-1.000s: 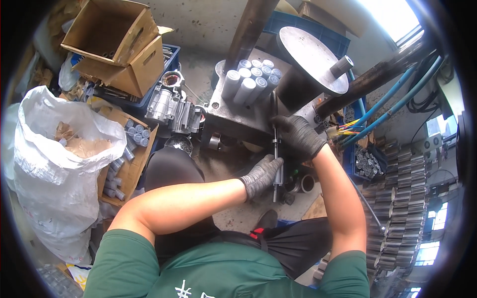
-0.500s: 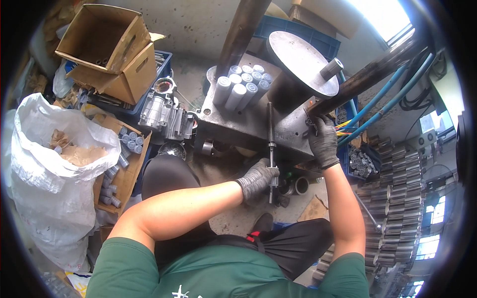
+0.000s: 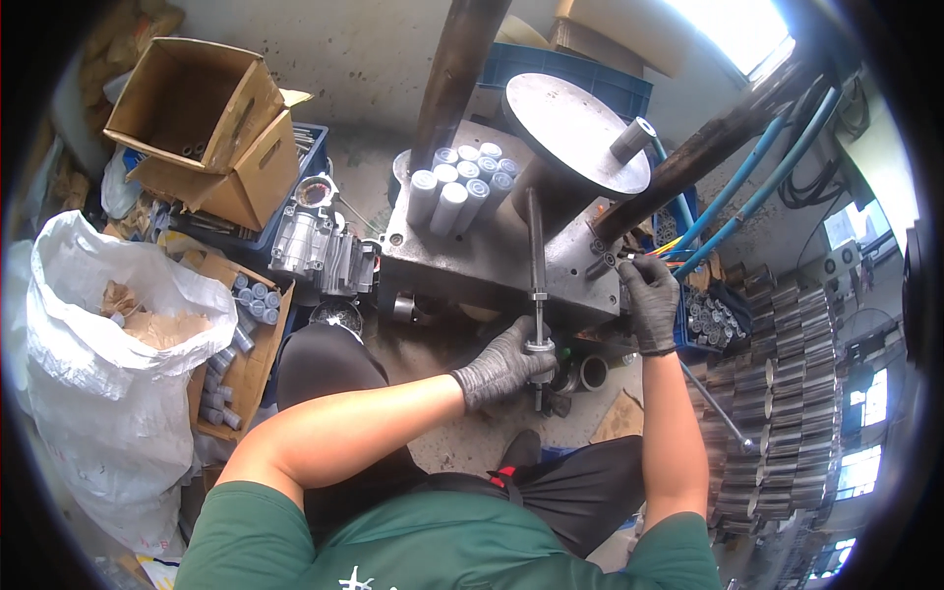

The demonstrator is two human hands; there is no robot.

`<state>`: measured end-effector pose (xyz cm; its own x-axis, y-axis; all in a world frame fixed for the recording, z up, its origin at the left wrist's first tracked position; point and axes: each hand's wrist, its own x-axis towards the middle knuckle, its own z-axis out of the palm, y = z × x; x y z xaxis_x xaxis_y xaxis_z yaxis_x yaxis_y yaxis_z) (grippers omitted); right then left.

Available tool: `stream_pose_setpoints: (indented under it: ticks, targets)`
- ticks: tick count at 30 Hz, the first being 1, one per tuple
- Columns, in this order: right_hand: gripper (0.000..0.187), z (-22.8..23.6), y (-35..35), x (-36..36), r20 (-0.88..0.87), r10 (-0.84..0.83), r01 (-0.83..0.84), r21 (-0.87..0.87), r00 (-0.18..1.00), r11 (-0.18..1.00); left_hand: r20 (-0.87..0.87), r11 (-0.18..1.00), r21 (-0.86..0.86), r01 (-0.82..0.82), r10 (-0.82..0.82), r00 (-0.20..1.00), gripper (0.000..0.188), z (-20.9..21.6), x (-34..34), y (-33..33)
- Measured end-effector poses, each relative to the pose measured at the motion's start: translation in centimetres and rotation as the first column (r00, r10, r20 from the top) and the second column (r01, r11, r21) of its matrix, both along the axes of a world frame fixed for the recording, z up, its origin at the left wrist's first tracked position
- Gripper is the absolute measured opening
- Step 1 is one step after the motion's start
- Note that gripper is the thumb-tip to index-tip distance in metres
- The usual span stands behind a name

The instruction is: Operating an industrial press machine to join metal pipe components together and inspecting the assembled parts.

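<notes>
My left hand (image 3: 501,371), in a black glove, is closed around the lower part of an upright metal rod (image 3: 536,246). A nut sits on the rod above this hand, and a round flange shows at its fingertips. The rod stands in front of a heavy metal machine base (image 3: 452,261). At the base's right corner my right hand (image 3: 651,310), also gloved, has thumb and forefinger together. What they pinch, if anything, is too small to make out. Small metal cylinders (image 3: 601,265) lie just left of those fingertips.
Several grey capped cylinders (image 3: 449,208) stand on the base, beside a tilted round plate (image 3: 570,128). Cardboard boxes (image 3: 265,162) and a white sack (image 3: 108,393) are at left. Blue hoses (image 3: 752,202) and stacked metal tubes (image 3: 777,413) are at right.
My right hand has drawn back slightly from the base's corner, uncovering the small cylinders. The flange on the rod now shows at my left hand. The whole view has shifted slightly.
</notes>
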<state>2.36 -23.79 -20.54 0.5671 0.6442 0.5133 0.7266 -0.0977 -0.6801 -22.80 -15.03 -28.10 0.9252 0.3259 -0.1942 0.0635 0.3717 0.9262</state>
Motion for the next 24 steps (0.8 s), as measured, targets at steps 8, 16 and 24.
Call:
stream_pose_setpoints:
  ticks: [8,16,24]
  targets:
    - [0.021,-3.0,-5.1,-9.5,-0.923,0.235,-0.027,0.238,0.304,0.971,0.482,0.956,-0.018,-0.294,0.266,0.835,0.058,3.5,-1.7,1.2]
    - [0.047,-2.4,-5.3,-12.7,-0.96,0.197,-0.178,0.162,0.199,0.971,0.458,0.91,-0.087,-0.406,0.398,0.795,0.058,3.9,-2.3,1.6]
    - [0.045,-2.6,-5.0,-13.0,-0.917,0.297,-0.25,0.232,0.266,0.94,0.486,0.923,0.068,-0.378,0.3,0.821,0.073,4.0,-2.4,0.8]
